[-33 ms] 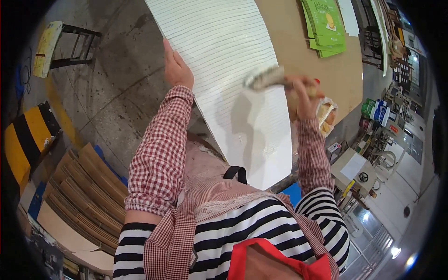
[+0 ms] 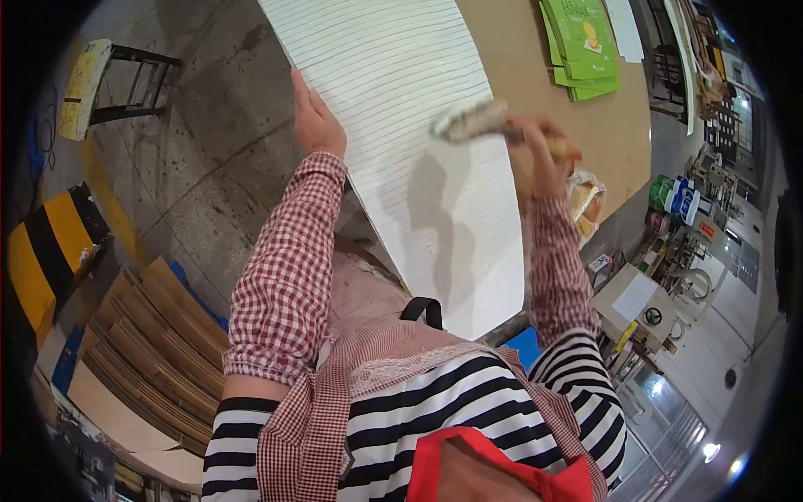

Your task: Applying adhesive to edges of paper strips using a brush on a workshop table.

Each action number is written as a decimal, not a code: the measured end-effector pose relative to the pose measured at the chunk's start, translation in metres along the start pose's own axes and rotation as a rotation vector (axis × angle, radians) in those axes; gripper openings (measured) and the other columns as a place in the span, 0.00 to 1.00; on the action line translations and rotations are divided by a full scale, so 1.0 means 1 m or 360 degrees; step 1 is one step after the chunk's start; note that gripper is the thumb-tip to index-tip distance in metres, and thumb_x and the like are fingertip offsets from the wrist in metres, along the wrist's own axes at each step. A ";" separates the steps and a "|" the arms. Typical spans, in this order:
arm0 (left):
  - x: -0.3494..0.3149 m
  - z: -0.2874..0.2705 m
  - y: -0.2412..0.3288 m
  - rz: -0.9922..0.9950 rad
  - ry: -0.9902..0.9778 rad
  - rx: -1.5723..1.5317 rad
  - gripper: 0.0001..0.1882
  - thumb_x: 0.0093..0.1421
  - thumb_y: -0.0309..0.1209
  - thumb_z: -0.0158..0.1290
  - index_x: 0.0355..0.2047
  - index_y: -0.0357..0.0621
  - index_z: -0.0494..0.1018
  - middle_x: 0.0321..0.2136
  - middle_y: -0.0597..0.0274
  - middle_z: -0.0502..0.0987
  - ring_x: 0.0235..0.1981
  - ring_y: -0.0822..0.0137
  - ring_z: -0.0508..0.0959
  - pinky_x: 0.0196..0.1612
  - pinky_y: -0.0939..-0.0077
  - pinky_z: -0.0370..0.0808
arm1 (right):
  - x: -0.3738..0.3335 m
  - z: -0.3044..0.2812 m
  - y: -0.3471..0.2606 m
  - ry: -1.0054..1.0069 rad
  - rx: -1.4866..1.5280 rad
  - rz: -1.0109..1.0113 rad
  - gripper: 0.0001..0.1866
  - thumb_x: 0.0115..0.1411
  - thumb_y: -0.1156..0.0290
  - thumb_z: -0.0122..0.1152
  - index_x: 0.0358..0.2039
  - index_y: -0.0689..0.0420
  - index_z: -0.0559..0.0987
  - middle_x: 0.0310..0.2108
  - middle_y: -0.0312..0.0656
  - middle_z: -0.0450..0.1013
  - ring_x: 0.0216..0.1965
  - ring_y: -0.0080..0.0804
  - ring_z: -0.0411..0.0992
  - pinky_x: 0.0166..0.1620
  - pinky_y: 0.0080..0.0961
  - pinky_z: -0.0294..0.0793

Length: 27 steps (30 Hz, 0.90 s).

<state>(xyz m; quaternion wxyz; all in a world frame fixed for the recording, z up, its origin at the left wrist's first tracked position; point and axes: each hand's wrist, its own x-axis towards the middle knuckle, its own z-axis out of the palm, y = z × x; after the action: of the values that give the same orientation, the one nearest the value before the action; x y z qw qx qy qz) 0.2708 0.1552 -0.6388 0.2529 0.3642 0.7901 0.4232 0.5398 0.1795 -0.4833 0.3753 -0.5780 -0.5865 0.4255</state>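
Observation:
A long stack of white sheets (image 2: 401,109), fanned so that their edges show as many fine parallel lines, lies lengthwise in front of me. My left hand (image 2: 321,122) rests along its left edge, fingers stretched out against the side. My right hand (image 2: 548,151) is closed round the handle of a wide brush (image 2: 473,123), blurred by motion. The pale brush head is over the right half of the sheets and casts a shadow on them. Whether its bristles touch the paper I cannot tell.
Green printed pouches (image 2: 585,50) lie on the brown board (image 2: 535,50) at the far right. A clear bag with brownish contents (image 2: 585,205) sits beside my right wrist. To the left stand a stool (image 2: 88,88), a yellow-black striped barrier (image 2: 54,243) and stacked cardboard (image 2: 150,351).
The brush and my right hand have shifted slightly away from me and to the left over the sheets. My left hand stays almost still at the edge.

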 end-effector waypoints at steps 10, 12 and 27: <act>0.001 0.001 -0.004 -0.0032 -0.0038 -0.0037 0.25 0.70 0.38 0.30 0.66 0.51 0.49 0.61 0.49 0.61 0.57 0.50 0.67 0.56 0.64 0.69 | -0.071 -0.022 0.040 0.0057 0.0071 0.0300 0.07 0.57 0.73 0.61 0.26 0.64 0.78 0.24 0.39 0.76 0.25 0.19 0.72 0.29 0.16 0.71; 0.001 -0.003 -0.003 -0.0085 -0.0044 -0.0024 0.25 0.70 0.38 0.30 0.66 0.51 0.49 0.61 0.49 0.61 0.57 0.51 0.67 0.56 0.64 0.68 | -0.103 -0.042 0.043 0.0008 0.0057 0.0367 0.07 0.57 0.73 0.60 0.27 0.64 0.78 0.25 0.39 0.76 0.26 0.19 0.72 0.30 0.16 0.71; 0.000 -0.002 0.009 -0.0157 -0.0026 -0.0082 0.25 0.70 0.38 0.30 0.66 0.48 0.50 0.60 0.50 0.63 0.57 0.51 0.68 0.55 0.64 0.70 | -0.133 -0.041 0.040 0.0217 0.0063 0.0388 0.07 0.57 0.73 0.59 0.24 0.61 0.78 0.21 0.36 0.73 0.22 0.20 0.70 0.27 0.18 0.70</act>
<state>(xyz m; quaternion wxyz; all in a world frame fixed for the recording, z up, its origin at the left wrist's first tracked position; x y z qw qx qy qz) 0.2729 0.1576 -0.6304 0.2891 0.3217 0.7938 0.4276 0.5988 0.0484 -0.4996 0.3711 -0.6650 -0.4766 0.4392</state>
